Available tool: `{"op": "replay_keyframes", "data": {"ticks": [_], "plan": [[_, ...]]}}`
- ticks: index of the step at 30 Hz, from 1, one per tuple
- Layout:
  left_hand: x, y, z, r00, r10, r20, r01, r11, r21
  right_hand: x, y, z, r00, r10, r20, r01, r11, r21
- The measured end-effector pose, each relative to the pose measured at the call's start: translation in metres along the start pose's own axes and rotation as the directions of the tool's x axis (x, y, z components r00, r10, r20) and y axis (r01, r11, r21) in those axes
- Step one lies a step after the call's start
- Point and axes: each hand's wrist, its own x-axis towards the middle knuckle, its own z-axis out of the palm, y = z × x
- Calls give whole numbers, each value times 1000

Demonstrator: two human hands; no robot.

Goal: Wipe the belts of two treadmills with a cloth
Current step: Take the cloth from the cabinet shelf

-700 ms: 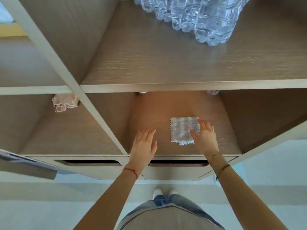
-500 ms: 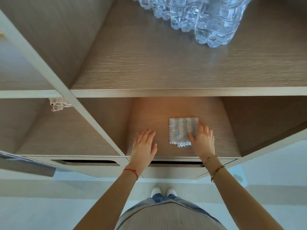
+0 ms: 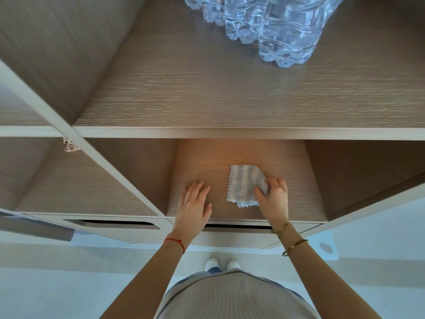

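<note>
Wood-grain shelf (image 3: 230,107) above an open compartment: right hand (image 3: 273,199), fingers curled, pinches the zigzag-edged striped cloth (image 3: 243,183) lying there; left hand (image 3: 193,208) rests flat, fingers straight, beside it.

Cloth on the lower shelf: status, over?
Right hand pinching cloth at its near corner, cloth bunched, mostly on the shelf. Left hand open, flat beside it. Nothing blocking.
</note>
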Motion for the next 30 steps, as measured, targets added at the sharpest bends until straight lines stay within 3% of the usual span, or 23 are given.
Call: {"op": "replay_keyframes", "data": {"ticks": [5,10,14,21,30], "plan": [[-6,8,-12,1000,-1,-23,-1,997,-72,-9,-2,-23,963,207,172,-263,862,433],[-23,21,-27,995,22,-97,-35,991,-129,-37,1,-52,932,235,274,-361,652,667],[-38,35,-33,990,94,-103,-112,976,-184,-71,5,-72,951,223,213,-307,621,721],[-70,47,-41,951,298,-79,-308,920,-243,-155,12,-86,943,324,75,-259,573,778],[-128,56,-53,789,614,24,-594,773,-223,-310,11,-85,840,528,-125,-190,501,844]]}}
